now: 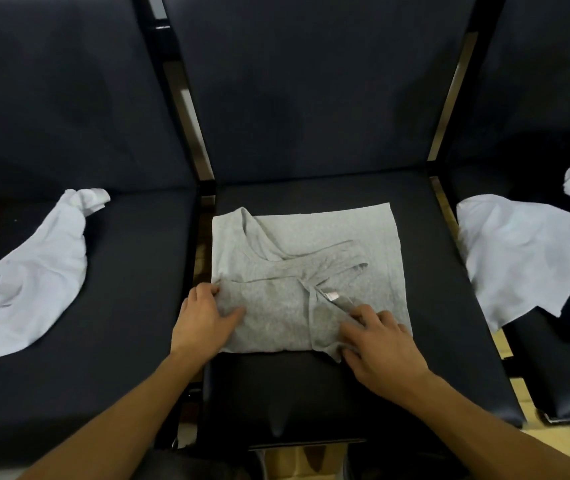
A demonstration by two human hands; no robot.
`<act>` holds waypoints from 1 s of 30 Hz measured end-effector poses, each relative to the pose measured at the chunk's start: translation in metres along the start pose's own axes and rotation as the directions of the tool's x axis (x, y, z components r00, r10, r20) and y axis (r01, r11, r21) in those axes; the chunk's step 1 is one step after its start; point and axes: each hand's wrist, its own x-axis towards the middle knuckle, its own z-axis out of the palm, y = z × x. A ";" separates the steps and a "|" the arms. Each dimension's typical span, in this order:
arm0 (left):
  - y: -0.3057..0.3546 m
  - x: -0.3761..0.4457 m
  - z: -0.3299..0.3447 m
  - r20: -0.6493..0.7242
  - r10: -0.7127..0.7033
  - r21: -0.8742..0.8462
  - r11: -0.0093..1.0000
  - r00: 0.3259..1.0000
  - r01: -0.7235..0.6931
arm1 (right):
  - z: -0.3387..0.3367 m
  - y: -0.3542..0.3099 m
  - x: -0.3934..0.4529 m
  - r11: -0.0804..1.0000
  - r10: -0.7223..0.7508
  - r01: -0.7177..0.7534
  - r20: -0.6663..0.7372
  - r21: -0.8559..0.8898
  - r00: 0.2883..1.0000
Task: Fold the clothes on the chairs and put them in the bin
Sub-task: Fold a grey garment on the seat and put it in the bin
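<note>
Setting: three dark padded chairs side by side; the middle chair (311, 382) is straight ahead, with yellowish floor tiles showing low between the frames.
Left hand: the left hand (204, 315) rests on the near-left corner of the grey top, thumb lying across the cloth and fingertips curled round the left edge, so it looks to be pinching the fold there.
Right hand: the right hand (380, 341) lies on the near-right corner, fingers bent and bunching the cloth at the hem; a pinch rather than a flat press, as far as I can tell.
Grey top: the grey top (311, 271) lies flat on the middle seat, partly folded, reaching away from both hands; its near edge runs from one hand to the other, with its straps crossed in the middle.
Key relation: both hands sit about equally near on the near edge, with the rest of the cloth beyond them, so the next fold probably goes away from the body.
Label: a small pale tag (331, 295) sits just beyond the right fingertips; its print is too small to read.
Left of the left hand: a crumpled white garment (30, 289), well apart on the next seat.
Right of the right hand: a white cloth (526, 258) spread on the far-right seat.
Bin: not in view.
</note>
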 end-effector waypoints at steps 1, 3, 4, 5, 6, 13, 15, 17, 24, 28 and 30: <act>0.000 0.000 -0.001 0.005 -0.020 -0.008 1.000 1.000 0.020 | -0.002 0.002 0.000 0.998 -0.009 0.011 -0.036 0.055 0.999; -0.003 0.002 -0.002 0.017 -0.055 -0.033 0.998 0.998 0.055 | -0.007 0.005 0.001 0.986 -0.044 0.068 -0.153 0.152 0.987; -0.006 0.003 -0.003 0.006 -0.044 -0.044 0.998 0.999 0.045 | -0.010 0.007 0.001 0.979 -0.054 0.096 -0.224 0.181 0.973; -0.008 0.003 -0.004 -0.023 -0.007 -0.048 0.999 1.000 0.006 | -0.013 0.008 0.001 0.964 -0.038 0.111 -0.287 0.242 0.957; -0.010 0.003 -0.005 -0.070 0.053 -0.057 0.997 0.996 -0.057 | -0.017 0.007 0.000 0.932 0.030 0.088 -0.317 0.352 0.948; 0.011 -0.005 -0.011 0.004 0.158 -0.354 0.924 0.987 -0.146 | -0.018 0.023 0.009 0.657 0.349 -0.183 -0.079 0.731 0.934; 0.009 -0.001 -0.009 0.263 0.071 -0.281 0.960 0.962 0.006 | -0.008 0.036 0.011 0.708 0.286 -0.257 0.066 0.658 0.956; 0.001 0.003 -0.014 0.510 0.005 -0.237 0.962 0.860 0.135 | -0.005 0.048 0.010 0.723 0.239 -0.288 0.164 0.628 0.957; -0.001 -0.004 -0.046 0.586 0.110 -0.604 0.720 0.803 0.342 | -0.053 0.059 0.010 0.701 0.027 -0.244 0.317 0.670 0.948; 0.008 0.024 -0.061 0.233 0.052 -0.805 0.571 0.971 0.163 | -0.089 0.061 0.041 0.331 0.238 -0.197 0.120 0.923 0.964; 0.012 0.043 -0.054 0.094 -0.005 -0.663 0.746 0.996 0.066 | -0.087 0.068 0.066 0.313 0.384 -0.210 0.079 0.926 0.920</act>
